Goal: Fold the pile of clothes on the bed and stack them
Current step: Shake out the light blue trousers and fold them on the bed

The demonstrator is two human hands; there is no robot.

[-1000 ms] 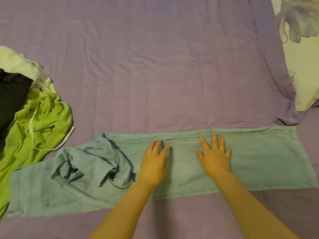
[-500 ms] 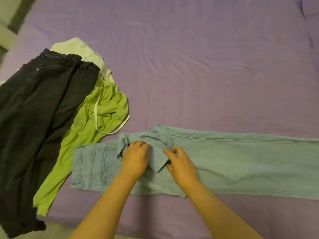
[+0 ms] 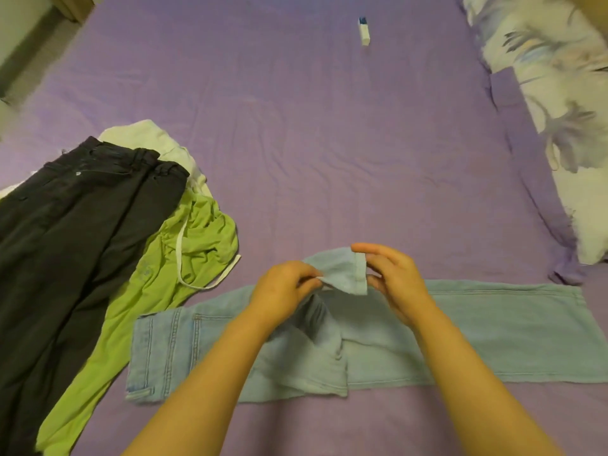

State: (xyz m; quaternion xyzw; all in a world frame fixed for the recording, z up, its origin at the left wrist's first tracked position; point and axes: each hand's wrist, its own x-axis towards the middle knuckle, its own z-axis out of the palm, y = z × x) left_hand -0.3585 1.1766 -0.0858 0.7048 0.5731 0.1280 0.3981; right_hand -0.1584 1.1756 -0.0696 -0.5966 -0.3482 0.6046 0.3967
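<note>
Light blue jeans (image 3: 493,330) lie stretched left to right across the near part of the purple bed (image 3: 312,143). Their second leg is raised above the middle. My left hand (image 3: 283,294) pinches one corner of that leg's hem (image 3: 342,273), and my right hand (image 3: 391,278) pinches the other corner. The raised leg twists down to the jeans between my forearms. To the left lie black trousers (image 3: 72,241), a lime green garment with a white drawstring (image 3: 184,258) and a pale garment (image 3: 148,136) under them.
A small white and blue object (image 3: 364,30) lies far up the bed. A flowered pillow or duvet (image 3: 566,103) runs along the right side. The bed's left edge and the floor (image 3: 29,44) show at the top left.
Both hands have gone from pressing flat on the jeans to taking hold of the bunched leg and lifting its hem up. The camera view has widened and pulled back.
</note>
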